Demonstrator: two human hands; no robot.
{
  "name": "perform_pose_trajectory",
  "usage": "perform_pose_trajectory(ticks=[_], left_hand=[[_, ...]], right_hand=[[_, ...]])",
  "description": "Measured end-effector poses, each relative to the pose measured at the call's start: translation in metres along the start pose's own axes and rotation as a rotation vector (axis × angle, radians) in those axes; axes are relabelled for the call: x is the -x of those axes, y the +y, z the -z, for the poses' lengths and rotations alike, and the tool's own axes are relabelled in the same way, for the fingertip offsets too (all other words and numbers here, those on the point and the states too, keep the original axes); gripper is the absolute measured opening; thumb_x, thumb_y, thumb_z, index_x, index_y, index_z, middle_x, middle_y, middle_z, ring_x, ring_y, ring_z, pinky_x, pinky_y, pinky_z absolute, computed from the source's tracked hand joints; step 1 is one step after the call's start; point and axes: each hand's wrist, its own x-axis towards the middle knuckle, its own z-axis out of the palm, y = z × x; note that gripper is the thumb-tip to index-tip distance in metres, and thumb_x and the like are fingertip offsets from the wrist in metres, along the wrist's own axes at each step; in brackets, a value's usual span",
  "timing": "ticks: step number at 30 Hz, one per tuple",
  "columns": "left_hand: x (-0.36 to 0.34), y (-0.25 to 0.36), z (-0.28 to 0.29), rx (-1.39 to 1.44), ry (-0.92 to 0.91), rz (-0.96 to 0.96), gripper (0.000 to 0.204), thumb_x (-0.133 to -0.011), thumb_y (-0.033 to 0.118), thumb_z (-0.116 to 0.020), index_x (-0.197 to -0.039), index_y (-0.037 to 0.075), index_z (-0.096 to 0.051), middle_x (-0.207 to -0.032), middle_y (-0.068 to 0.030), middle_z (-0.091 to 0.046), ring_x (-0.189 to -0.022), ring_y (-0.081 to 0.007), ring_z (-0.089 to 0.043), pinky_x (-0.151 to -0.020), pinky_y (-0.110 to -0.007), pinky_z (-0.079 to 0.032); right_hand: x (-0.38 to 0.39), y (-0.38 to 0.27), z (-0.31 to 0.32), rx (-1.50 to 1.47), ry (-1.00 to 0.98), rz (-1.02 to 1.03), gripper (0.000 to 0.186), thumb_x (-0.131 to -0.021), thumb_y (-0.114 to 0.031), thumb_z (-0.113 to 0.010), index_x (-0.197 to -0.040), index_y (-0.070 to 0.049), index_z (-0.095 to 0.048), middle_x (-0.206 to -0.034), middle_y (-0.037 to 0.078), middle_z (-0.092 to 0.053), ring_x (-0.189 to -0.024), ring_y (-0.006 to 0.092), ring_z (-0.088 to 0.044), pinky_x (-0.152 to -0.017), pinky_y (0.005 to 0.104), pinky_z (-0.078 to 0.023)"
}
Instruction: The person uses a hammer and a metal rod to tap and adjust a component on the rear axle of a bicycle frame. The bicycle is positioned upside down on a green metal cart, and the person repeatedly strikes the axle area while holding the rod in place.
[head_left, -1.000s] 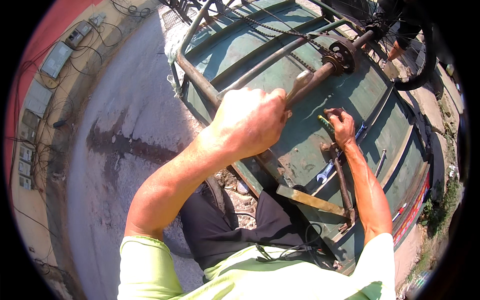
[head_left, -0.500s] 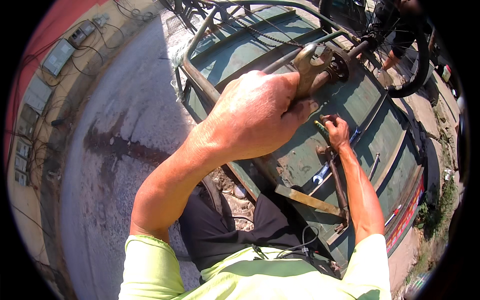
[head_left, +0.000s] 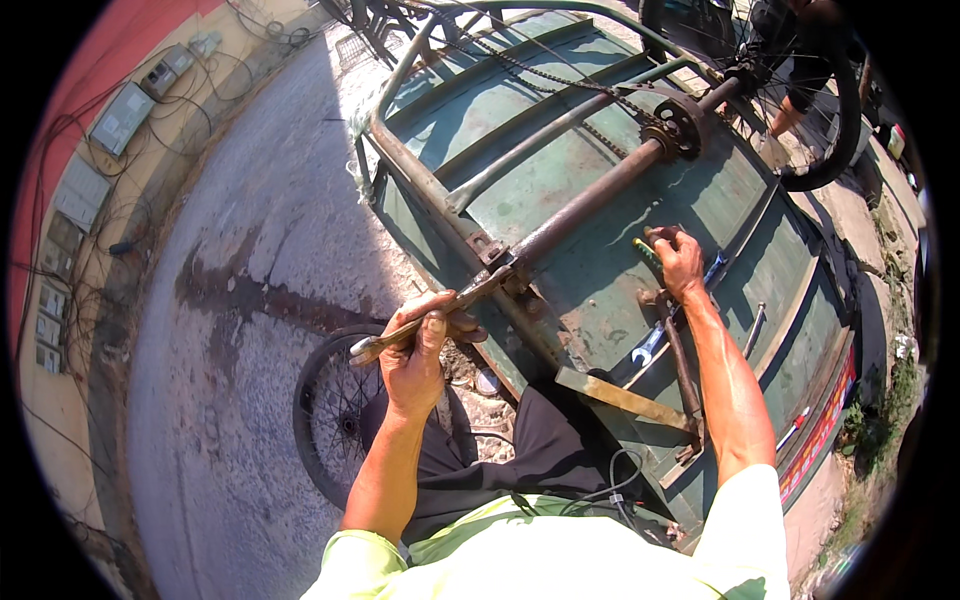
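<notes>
My left hand [head_left: 418, 350] is closed around a large worn wrench [head_left: 478, 290]. The far end of the wrench lies at the near end of a rusty axle [head_left: 590, 195], by the bracket [head_left: 488, 250] on the frame tube. My right hand [head_left: 680, 265] is over the green metal panel [head_left: 620, 270], its fingers pinched together. What they hold, if anything, I cannot make out. A thin green and yellow piece [head_left: 645, 252] shows beside those fingertips. Below that hand, a shiny blue-tinted wrench [head_left: 650, 345] lies on the panel, partly hidden by a rusty bar [head_left: 682, 370].
The panel belongs to an overturned cart with a chain [head_left: 510, 72] and sprocket [head_left: 680, 125]. A spoked wheel [head_left: 340, 415] lies at my left, another wheel [head_left: 820, 180] stands far right. A wooden strip [head_left: 622, 400], a long bolt [head_left: 755, 330] and a red-handled screwdriver [head_left: 795, 425] lie nearby. Another person's hand [head_left: 785, 120] shows beyond.
My left hand has swung down and toward me with the large wrench, from above the axle to the axle's near end. The right hand has barely moved.
</notes>
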Motion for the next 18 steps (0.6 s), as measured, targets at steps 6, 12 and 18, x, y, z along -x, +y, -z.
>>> perform_pose_trajectory(ticks=[6,12,18], left_hand=[[0.031,-0.025,-0.024,0.304,0.133,0.033,0.023,-0.103,0.014,-0.055,-0.123,0.003,-0.056,-0.099,-0.0216,-0.071,-0.084,-0.0333,-0.074,-0.074,-0.042,-0.062],[0.015,-0.009,-0.037,0.185,0.173,0.093,0.022,-0.103,0.017,-0.054,-0.12,0.003,-0.055,-0.095,-0.0197,-0.072,-0.077,-0.0319,-0.074,-0.068,-0.039,-0.061],[0.013,-0.005,-0.034,0.111,0.17,0.113,0.021,-0.104,0.016,-0.052,-0.118,0.001,-0.055,-0.092,-0.0209,-0.071,-0.076,-0.032,-0.074,-0.064,-0.038,-0.062]], right_hand=[[-0.001,0.0,-0.001,-0.01,-0.009,0.018,0.032,-0.083,-0.029,-0.063,-0.098,-0.004,-0.076,-0.096,0.013,-0.074,-0.091,0.0261,-0.07,-0.084,0.0348,-0.052],[-0.001,0.005,-0.001,-0.022,-0.019,0.038,0.03,-0.083,-0.027,-0.063,-0.097,-0.003,-0.076,-0.096,0.012,-0.074,-0.091,0.0246,-0.07,-0.083,0.0342,-0.053],[0.001,-0.003,0.0,-0.048,-0.016,0.03,0.03,-0.084,-0.026,-0.063,-0.099,-0.003,-0.075,-0.096,0.012,-0.074,-0.091,0.0237,-0.07,-0.084,0.0337,-0.053]])
